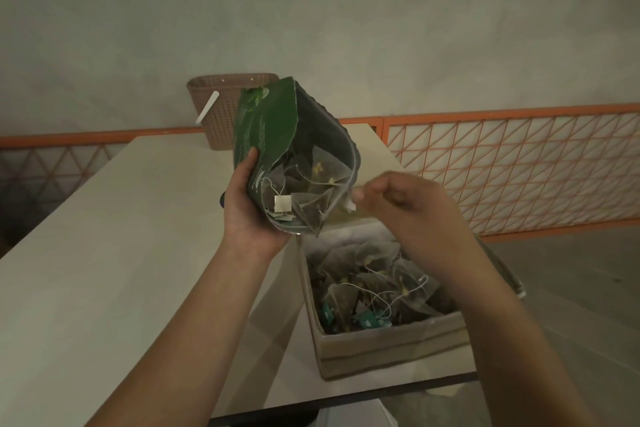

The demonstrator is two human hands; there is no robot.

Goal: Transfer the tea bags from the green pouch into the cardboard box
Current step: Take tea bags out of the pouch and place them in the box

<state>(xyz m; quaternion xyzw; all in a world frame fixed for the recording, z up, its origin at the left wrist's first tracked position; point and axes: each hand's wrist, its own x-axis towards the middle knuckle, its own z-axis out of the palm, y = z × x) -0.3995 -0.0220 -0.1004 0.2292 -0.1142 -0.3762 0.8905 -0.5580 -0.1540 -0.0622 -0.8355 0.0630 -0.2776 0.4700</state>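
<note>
Green pouch (pixel 273 128) tipped mouth-down over the box (pixel 391 347), mid-emptying.
Left hand (pixel 249 208) grips the pouch; right hand (pixel 391 201) pinches its rim open. Several tea bags (pixel 308 198) remain inside, so likely tilt further or shake next.

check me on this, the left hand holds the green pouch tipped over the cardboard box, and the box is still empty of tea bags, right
Not quite. The left hand does hold the green pouch tipped over the cardboard box, but the box is not empty: the head view shows a pile of tea bags already inside it, with more still in the pouch.
</note>
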